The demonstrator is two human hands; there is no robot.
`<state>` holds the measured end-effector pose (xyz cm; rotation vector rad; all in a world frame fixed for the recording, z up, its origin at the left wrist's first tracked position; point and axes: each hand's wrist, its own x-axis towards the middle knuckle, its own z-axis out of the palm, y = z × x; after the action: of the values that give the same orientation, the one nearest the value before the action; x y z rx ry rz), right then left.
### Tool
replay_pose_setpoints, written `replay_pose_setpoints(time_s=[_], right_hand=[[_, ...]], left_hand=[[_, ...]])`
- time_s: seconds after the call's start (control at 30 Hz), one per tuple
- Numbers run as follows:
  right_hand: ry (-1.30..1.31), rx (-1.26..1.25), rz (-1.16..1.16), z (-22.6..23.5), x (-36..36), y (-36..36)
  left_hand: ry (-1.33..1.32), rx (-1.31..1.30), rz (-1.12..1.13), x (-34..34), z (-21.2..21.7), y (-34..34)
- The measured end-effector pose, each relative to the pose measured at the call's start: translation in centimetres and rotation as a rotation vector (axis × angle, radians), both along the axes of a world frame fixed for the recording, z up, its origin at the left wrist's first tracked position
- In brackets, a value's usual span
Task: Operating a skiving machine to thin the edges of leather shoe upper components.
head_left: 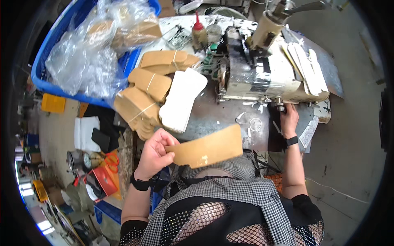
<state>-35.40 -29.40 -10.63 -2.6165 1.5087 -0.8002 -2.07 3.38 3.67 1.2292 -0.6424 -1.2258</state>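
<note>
In front of my body, my left hand (156,152) pinches one end of a flat tan piece of leather-like sheet (209,146) between thumb and fingers. The piece is curved, with a notched lower edge, and is held above the table. My right hand (290,119) reaches forward to the near side of a white and black bench machine (266,84), beside its round metal knob (279,103). Its fingertips go under the machine's edge, so what they touch is hidden. Banded bundles of similar tan pieces (152,84) lie left of a stack of white pieces (183,98).
A blue crate (39,74) filled with plastic-wrapped tan pieces stands at the far left. A red-tipped bottle (199,36) is behind the bundles. White strips (303,67) lie on the machine. Scraps dot the metal tabletop (207,110). Orange-handled scissors (111,162) sit lower left.
</note>
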Motion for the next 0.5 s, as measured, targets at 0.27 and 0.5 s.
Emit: replay_pose_setpoints(time_s=[0.27,0.5], right_hand=[[-0.392,0.225,-0.112,-0.4,4.1,2.4],[-0.463,0.179,-0.231,-0.5,0.0,0.3]], left_hand=[[-0.582,-0.182,-0.620,1.2,-0.6,-5.0],[-0.448,-0.118,-0.833,1.2,1.0,-9.6]])
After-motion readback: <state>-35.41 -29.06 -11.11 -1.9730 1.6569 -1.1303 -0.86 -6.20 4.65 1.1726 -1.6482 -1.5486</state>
